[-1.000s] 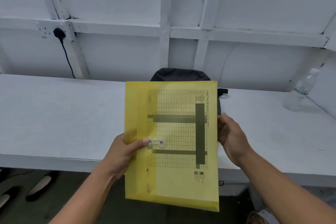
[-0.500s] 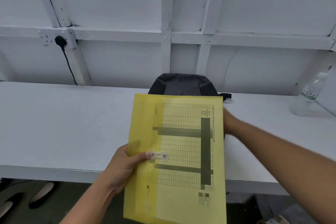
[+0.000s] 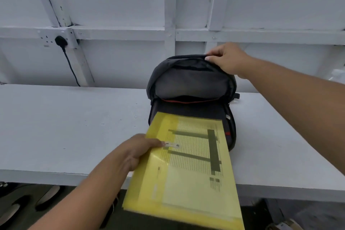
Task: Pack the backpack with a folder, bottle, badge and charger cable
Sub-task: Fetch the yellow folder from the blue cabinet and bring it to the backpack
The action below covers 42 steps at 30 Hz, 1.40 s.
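Yellow plastic, the folder [image 3: 188, 166] is pinched along its left side by my left hand [image 3: 136, 152], thumb on top by the snap, its far edge just at the open mouth of the backpack [image 3: 190, 82]. The backpack stands near the table's [image 3: 65, 127] back edge. My right hand [image 3: 226, 59] grips the top flap, holding it up. The risk I see: a folder corner could catch on the red-trimmed inner pocket, or the flap could slip and drop onto it.
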Tool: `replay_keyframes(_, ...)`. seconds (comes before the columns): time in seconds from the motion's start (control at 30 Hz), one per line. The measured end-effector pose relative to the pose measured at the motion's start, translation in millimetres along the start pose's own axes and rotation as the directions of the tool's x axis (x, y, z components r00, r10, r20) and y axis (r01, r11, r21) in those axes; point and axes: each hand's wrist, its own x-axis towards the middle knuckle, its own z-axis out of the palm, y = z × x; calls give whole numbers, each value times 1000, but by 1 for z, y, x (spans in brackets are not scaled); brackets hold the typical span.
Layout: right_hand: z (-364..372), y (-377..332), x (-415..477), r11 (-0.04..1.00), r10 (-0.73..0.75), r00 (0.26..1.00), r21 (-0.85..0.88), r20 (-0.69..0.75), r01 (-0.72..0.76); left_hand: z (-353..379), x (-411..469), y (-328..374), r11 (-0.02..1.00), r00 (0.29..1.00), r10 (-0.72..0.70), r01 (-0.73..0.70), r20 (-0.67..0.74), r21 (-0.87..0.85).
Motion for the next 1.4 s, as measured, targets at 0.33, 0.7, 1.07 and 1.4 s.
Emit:
replay_keyframes(0.33, 8, 8, -17, 992, -115, 993, -52, -4, 115, 21, 79, 59, 971, 973, 116, -68, -200, 229)
replay_keyframes(0.7, 12, 16, -24, 987, -151, 988, -61, -5, 151, 58, 42, -2, -88, 526, 731, -559, 435, 824)
replay_keyframes(1.07, 13, 16, -32, 984, -159, 987, -81, 30, 161, 62, 66, -29, -335, 387, 716, -539, 581, 773)
replay_keyframes(1.4, 28, 30, -41, 975, -189, 982, -119, 10, 189, 84, 133, 46, -183, 777, 441, -412, 449, 893)
